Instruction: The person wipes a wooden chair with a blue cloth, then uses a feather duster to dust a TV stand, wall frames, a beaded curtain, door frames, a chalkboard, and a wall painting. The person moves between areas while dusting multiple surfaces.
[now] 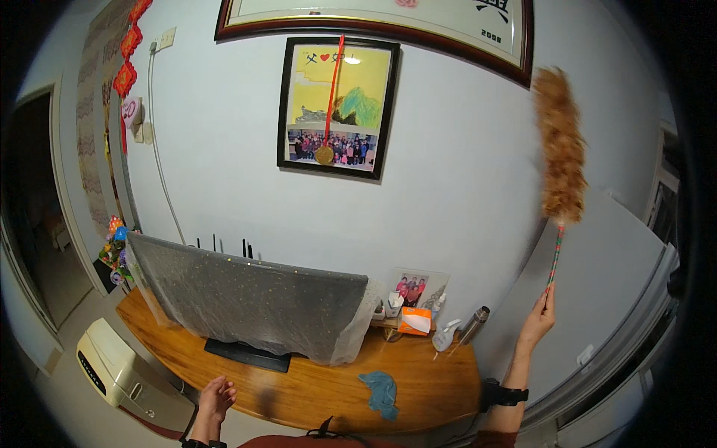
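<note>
My right hand (539, 320) grips the thin striped handle of a brown feather duster (560, 151), raised upright at the right. The duster's fluffy head is by the wall, just below the right corner of a large framed picture (521, 70). My left hand (215, 399) is low at the front edge of the wooden cabinet top (313, 397), fingers loosely curled, and no held thing shows in it. A television under a sheer cover (246, 302) stands on the cabinet. To its right lies a crumpled blue cloth (382, 392). A smaller framed picture (386, 112) with a medal (324, 155) hangs above.
At the cabinet's right end stand a tissue pack (415, 321), a spray bottle (446, 335) and a steel thermos (475, 325). A beige lidded appliance or case (129, 372) is on the floor at the left. Artificial flowers (116, 252) stand behind the television's left side.
</note>
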Demonstrator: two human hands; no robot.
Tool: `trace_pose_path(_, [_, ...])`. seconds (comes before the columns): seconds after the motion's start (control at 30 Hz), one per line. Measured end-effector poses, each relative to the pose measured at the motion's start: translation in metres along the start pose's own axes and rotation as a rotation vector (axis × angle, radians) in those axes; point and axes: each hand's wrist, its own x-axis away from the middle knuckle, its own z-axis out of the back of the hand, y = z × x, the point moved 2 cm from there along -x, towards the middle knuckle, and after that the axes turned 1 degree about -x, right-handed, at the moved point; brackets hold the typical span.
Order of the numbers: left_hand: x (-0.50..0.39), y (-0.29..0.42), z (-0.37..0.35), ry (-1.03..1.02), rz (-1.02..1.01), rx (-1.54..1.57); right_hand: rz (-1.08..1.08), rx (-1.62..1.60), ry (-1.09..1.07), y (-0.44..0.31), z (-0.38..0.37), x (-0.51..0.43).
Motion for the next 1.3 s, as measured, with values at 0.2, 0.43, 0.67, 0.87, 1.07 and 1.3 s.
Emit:
trace_pose_path(0.2, [-0.010, 0.013, 0.016, -0.046, 0.003, 0.037, 0.038, 0.062, -0.068, -0.014, -0.015, 0.033])
trace_pose_path(0.43, [-0.017, 0.018, 0.012, -0.092, -0.013, 0.025, 0.036, -0.013, 0.036, -0.074, -0.056, -0.045])
trace_pose_path(0.67, [-0.017, 0.026, 0.048, 0.073, -0.017, 0.140, -0.007, -0.491, -0.143, -0.211, -0.139, -0.165])
trace_pose_path(0.87, [-0.019, 0.044, 0.091, 0.148, -0.060, 0.207, -0.154, -0.837, -0.228, -0.303, -0.245, -0.205])
trace_pose_path(1.07, [-0.021, 0.059, 0.140, 0.200, -0.087, 0.257, -0.113, -0.886, -0.384, -0.379, -0.337, -0.141])
trace_pose_path(1.3, [-0.022, 0.084, 0.185, 0.188, -0.125, 0.262, -0.013, -0.790, -0.650, -0.467, -0.409, -0.036])
